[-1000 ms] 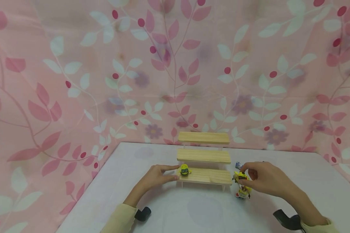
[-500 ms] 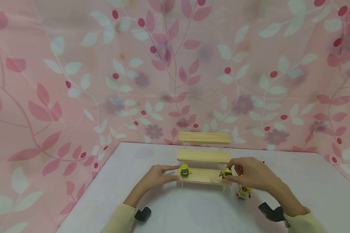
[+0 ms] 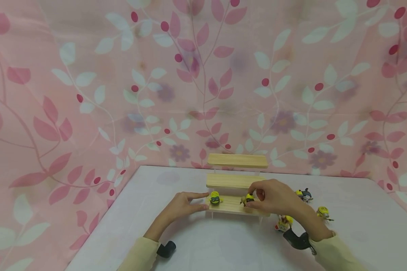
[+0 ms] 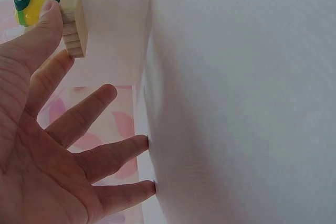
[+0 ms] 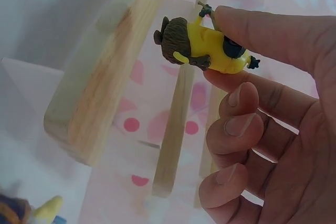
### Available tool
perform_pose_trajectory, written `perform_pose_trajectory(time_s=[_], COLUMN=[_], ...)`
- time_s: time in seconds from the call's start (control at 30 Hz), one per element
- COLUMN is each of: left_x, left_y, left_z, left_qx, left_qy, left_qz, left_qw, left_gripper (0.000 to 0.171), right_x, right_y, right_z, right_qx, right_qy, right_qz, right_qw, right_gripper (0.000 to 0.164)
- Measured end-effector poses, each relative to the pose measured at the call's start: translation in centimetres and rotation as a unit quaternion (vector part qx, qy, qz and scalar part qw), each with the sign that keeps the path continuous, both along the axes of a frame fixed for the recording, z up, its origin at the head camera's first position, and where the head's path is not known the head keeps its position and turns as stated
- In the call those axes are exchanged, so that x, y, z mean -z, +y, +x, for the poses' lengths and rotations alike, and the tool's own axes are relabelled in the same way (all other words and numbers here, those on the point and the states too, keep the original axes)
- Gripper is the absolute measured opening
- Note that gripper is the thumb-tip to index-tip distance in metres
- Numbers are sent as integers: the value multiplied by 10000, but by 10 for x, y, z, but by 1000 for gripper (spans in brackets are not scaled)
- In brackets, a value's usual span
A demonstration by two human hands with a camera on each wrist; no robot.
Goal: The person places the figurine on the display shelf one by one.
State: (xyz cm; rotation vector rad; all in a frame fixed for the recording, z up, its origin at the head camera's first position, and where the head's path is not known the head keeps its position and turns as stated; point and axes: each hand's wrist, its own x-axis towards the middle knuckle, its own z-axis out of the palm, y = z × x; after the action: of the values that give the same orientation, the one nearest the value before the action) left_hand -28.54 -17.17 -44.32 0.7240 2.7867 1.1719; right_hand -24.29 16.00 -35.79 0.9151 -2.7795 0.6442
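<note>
A three-step wooden display shelf (image 3: 230, 205) stands near the back of the white table. My left hand (image 3: 181, 206) holds the left end of its lowest step between thumb and index finger, the other fingers spread. Beside that thumb a Minion figure (image 3: 215, 198) with green goggles stands on the step. My right hand (image 3: 274, 196) pinches a second Minion figure (image 5: 210, 48), with brown hair-like fur at one end, between thumb and index finger. This figure is over the right half of the lowest step; in the right wrist view it appears apart from the board.
Right of the shelf are several more small figures: one (image 3: 284, 223) near its front corner, a dark-headed one (image 3: 306, 195) and a yellow one (image 3: 323, 212). A black wrist mount (image 3: 296, 239) hangs by the right forearm. Pink floral cloth (image 3: 190, 94) closes off the back.
My right hand has carried the second Minion figure leftward from the table's right side to above the lowest step. The figures behind that hand have come into view. My left hand has stayed put.
</note>
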Motion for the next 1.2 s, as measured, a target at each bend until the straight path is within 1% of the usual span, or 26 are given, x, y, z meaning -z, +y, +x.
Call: perform_pose_trajectory(time_s=[0.2,0.4,0.57,0.7,0.93,1.2], left_x=[1,1,1,1,2,0], left_y=[0,-1,-1,0,0,0], left_z=[0,-1,-1,-1,-2,0], left_qx=[-10,24,10,-18,36,5], left_qy=[34,87,80,79,226,127], left_qz=[-31,-65,-78,-64,-73,-73], left_qw=[10000,9999,9999,9999,9997,9999], left_gripper=[51,52,52,51,50,51], right_x=[4,7,8,10,12,16], right_y=[-9,-18,-25,-29,-34,-35], right_z=[-9,-14,-16,-17,-18,-18], right_qx=[70,48,67,32,61,133], right_qy=[-162,-124,-205,-162,-202,-156], right_qz=[16,60,90,106,170,275], right_qw=[9998,9999,9997,9998,9996,9994], right_gripper=[26,25,25,24,22,24])
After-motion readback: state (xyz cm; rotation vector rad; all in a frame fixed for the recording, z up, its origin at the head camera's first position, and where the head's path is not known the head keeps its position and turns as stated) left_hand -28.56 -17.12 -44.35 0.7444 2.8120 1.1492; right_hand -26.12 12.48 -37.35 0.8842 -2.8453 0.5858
